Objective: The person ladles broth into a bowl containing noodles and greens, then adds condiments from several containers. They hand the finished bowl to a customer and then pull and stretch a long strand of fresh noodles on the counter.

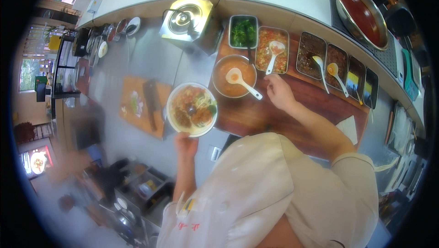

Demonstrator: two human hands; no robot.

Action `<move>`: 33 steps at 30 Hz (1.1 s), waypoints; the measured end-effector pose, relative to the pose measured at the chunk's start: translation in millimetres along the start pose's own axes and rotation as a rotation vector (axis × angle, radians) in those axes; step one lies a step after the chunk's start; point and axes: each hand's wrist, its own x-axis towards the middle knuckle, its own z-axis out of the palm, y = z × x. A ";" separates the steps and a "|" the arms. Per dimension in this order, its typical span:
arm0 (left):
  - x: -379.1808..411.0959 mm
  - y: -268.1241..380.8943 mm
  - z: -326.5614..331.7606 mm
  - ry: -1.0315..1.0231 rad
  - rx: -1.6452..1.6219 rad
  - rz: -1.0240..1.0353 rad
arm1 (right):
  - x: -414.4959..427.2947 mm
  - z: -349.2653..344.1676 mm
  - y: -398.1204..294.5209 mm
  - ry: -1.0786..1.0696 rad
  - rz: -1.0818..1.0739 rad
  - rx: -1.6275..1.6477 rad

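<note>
My left hand grips the near rim of a white bowl holding noodles, red-brown sauces, chopped vegetables and a green leaf. The bowl is beside the left edge of a dark red wooden board. Over that board, my right hand has its fingers curled close to the handle end of a white slotted spoon. Whether they touch the handle is unclear. The spoon's head rests in a metal tray of diced vegetables. Left of this hand, a white ladle lies across a round pan of orange broth.
Behind stand a tray of green leaves, trays of dark sauce with spoons, and a steel warmer. A cleaver lies on a light cutting board. A large pan of red liquid sits on the back ledge.
</note>
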 end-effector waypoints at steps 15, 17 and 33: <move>-21.4 -10.3 -9.2 0.054 -0.096 0.028 | 164.8 9.5 8.1 -0.263 -0.508 -0.470; -19.3 -9.8 -4.1 0.064 -0.116 0.005 | 180.4 8.7 10.7 -0.158 -0.447 -0.364; 45.4 0.1 7.0 -0.043 -0.096 -0.141 | 244.3 -28.2 29.6 0.231 0.534 0.747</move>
